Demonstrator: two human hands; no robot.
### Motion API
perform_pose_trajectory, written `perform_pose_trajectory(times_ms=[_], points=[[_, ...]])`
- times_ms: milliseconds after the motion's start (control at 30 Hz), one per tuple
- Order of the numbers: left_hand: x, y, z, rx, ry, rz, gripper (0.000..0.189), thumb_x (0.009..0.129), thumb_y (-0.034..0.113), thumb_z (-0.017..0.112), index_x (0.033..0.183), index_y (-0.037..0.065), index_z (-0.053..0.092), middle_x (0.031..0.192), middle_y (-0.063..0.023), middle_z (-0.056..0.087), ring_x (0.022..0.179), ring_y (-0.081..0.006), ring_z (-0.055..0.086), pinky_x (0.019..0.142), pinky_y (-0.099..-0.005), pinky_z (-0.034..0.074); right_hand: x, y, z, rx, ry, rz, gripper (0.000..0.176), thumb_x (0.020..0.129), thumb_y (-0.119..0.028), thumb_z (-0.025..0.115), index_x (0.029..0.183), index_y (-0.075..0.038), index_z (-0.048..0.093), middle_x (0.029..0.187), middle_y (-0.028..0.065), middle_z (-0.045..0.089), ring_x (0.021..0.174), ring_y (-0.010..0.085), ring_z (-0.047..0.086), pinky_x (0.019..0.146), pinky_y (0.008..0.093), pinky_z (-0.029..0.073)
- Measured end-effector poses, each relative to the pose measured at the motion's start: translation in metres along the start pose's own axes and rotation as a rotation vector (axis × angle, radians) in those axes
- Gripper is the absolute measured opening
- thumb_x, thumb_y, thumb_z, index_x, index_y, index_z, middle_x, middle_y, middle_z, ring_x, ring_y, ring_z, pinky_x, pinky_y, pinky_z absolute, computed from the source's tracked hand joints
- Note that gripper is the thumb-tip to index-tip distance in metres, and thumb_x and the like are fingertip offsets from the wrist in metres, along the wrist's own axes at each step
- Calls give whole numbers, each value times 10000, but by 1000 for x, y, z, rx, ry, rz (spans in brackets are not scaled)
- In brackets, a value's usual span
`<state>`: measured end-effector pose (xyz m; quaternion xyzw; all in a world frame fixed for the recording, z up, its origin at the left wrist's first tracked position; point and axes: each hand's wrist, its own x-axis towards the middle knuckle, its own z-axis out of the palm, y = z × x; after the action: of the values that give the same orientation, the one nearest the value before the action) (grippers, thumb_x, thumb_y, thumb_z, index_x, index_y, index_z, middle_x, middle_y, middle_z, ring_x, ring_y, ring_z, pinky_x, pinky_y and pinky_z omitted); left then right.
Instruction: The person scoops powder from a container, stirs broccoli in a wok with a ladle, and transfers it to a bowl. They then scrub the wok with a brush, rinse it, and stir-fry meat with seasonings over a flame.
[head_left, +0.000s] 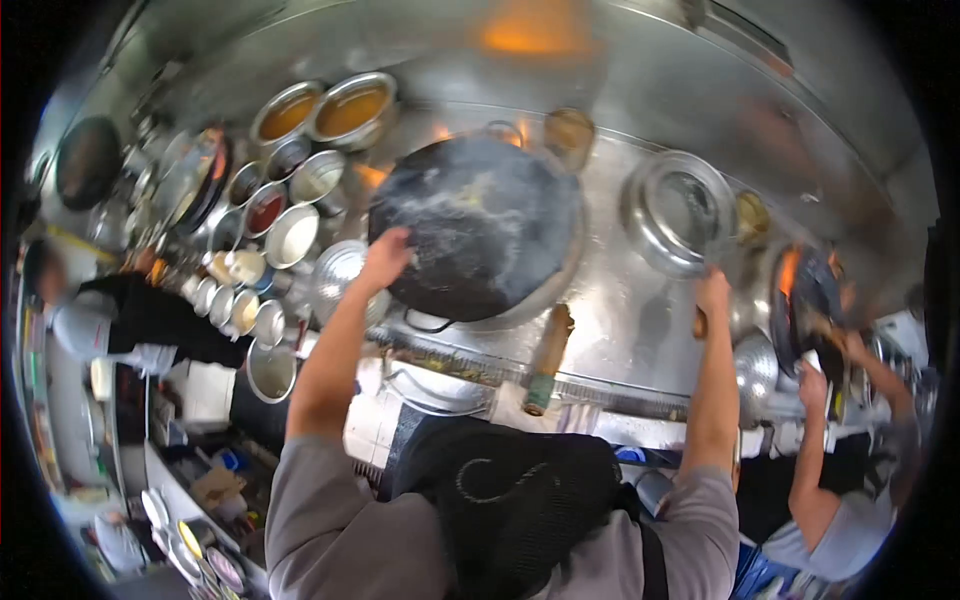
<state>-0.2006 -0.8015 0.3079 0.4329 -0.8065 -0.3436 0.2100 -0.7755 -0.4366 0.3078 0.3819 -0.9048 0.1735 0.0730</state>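
Note:
A large dark wok (490, 240) sits over flames on the steel range, with smoke rising from its middle. My left hand (390, 257) is at the wok's left rim, fingers partly extended and nothing visible in them. To the right, my right hand (712, 290) is closed around the handle of a ladle (699, 325), whose wooden end sticks out below the fist. The ladle's far end reaches over a round metal pot (640, 220) of liquid.
Bowls of orange liquid (350, 108) and several seasoning containers (293, 236) stand left of the wok. A wooden stick-like tool (550, 360) lies at the range's front edge. Co-workers work on both sides; the right-hand person (830, 515) handles another wok (800, 300) with flames.

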Motion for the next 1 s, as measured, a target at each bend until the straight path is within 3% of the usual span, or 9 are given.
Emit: perform_pose_trajectory(times_ms=[133, 267, 333, 600, 800, 867, 900, 933, 1000], points=[[-24, 2, -17, -147, -18, -24, 394, 851, 46, 675, 1225, -1, 562, 1090, -94, 642, 1000, -183, 627, 911, -312, 501, 22, 5, -10, 1317, -387, 790, 153, 864, -140, 606, 753, -38, 632, 602, 40, 595, 505, 146, 575, 440, 308, 475], [-24, 6, 1, -300, -48, -77, 388, 862, 74, 677, 1231, 3, 581, 1131, -143, 655, 1035, -213, 644, 897, -322, 516, -30, -32, -66, 1547, -318, 840, 113, 893, -93, 600, 783, -69, 588, 607, -3, 534, 475, 83, 500, 397, 234, 408], [-13, 15, 15, -254, -59, -45, 382, 864, 95, 680, 1222, -2, 590, 1129, -147, 663, 1026, -220, 654, 890, -323, 520, -52, -36, -84, 1723, -370, 693, 89, 911, -86, 588, 979, -32, 570, 691, 10, 544, 499, 64, 484, 400, 219, 401], [44, 110, 107, -92, -89, 18, 357, 852, 234, 703, 1140, 35, 629, 1019, -146, 697, 950, -253, 671, 859, -361, 520, -128, -143, -212, 1644, -531, 654, 514, 899, -57, 600, 1346, 33, 364, 758, 63, 553, 485, 63, 471, 383, 214, 393], [71, 145, 159, -333, 17, -119, 288, 849, 216, 685, 1072, 47, 619, 965, -177, 688, 873, -283, 685, 775, -392, 534, -153, -204, -196, 1450, -733, 567, 601, 880, -17, 602, 1436, 14, 377, 711, 93, 576, 411, 101, 467, 360, 250, 386], [63, 152, 141, -6, -31, 22, 215, 862, 184, 645, 1019, 47, 591, 928, -185, 676, 860, -304, 680, 742, -417, 524, -160, -215, -158, 1209, -712, 342, 569, 889, -33, 598, 1429, 0, 422, 721, 81, 573, 427, 86, 471, 362, 255, 365], [59, 139, 137, 23, -55, 27, 145, 885, 159, 602, 980, 54, 569, 915, -187, 665, 856, -348, 667, 736, -438, 514, -160, -220, -140, 1089, -718, 283, 581, 870, -49, 612, 1429, -38, 452, 742, 144, 625, 478, 208, 572, 437, 332, 445], [43, 128, 126, 13, -48, 140, 130, 892, 150, 593, 977, 55, 571, 907, -186, 660, 856, -362, 655, 738, -446, 510, -157, -223, -120, 1090, -730, 278, 581, 870, -49, 612, 1429, -38, 452, 742, 144, 625, 478, 208, 572, 437, 332, 445], [-7, 106, 101, 72, -20, 270, 116, 901, 142, 582, 973, 51, 576, 886, -187, 651, 857, -384, 636, 746, -458, 503, -155, -229, -77, 688, -468, -163, 597, 835, -47, 622, 1413, -59, 470, 829, 240, 657, 670, 375, 656, 606, 441, 520]])
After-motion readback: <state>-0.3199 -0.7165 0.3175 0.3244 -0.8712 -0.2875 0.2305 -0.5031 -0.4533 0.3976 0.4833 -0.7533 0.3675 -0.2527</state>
